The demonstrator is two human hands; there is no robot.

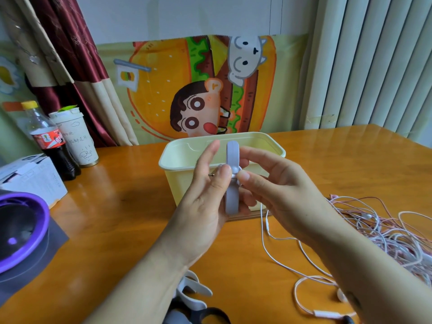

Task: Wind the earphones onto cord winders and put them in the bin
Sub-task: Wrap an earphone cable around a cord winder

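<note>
A grey cord winder stands upright between both hands, in front of the pale yellow bin. My left hand pinches its middle with thumb and fingers, and a small metal plug tip sticks out beside the thumb. My right hand pinches the same middle from the right. A white earphone cord hangs down from the hands to the table. A tangle of white and pink earphones lies at the right.
Spare white and dark winders lie near the front edge under my left forearm. At the left stand a cola bottle, a paper cup, a white box and a purple-rimmed round object.
</note>
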